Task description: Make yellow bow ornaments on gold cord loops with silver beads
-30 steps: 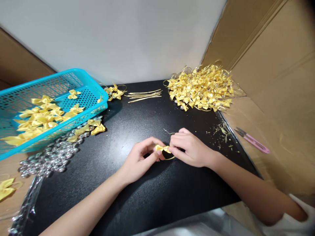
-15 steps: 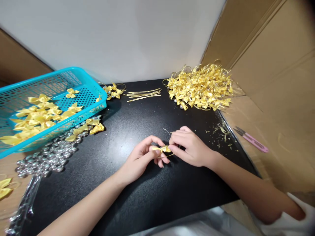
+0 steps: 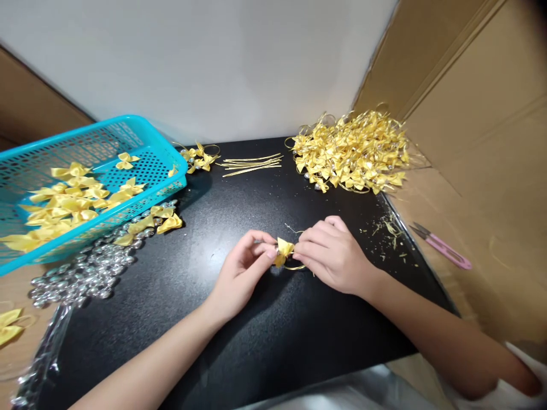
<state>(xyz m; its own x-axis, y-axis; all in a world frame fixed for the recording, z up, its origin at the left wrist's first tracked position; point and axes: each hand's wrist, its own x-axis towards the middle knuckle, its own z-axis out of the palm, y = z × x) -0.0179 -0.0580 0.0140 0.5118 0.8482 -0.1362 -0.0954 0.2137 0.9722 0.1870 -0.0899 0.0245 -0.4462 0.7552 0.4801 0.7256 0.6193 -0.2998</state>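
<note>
Both hands mid-table [image 3: 239, 353], working one yellow ribbon bow [image 3: 284, 249]. Left hand [image 3: 241, 273]: thumb and forefinger pinched shut on the bow's left side. Right hand [image 3: 334, 254]: fingers clamped on the bow's right side and the thin gold cord loop [image 3: 294, 266] under it. Bow sits between the two hands, just off the black surface.

Risks, my read:
- The bow is small and satin, so it could slip out of the pinch if either grip eases.
- The gold cord is thin and could snag on a fingertip and pull out of the knot.
- Silver beads [image 3: 81, 273] lie loose at the left (a sleeve brush would scatter them).

Counts:
- Bow in hand: 1.
- Cyan basket [image 3: 166, 154]: 1, with roughly a dozen plain bows inside; overlapping, so no exact count.
- Finished pile [image 3: 352, 151]: too tangled to count.
- Cut gold strips [image 3: 252, 164]: about 5.
- Pink snips [image 3: 442, 246]: 1, on the cardboard to the right.
- Beads: dozens.
</note>
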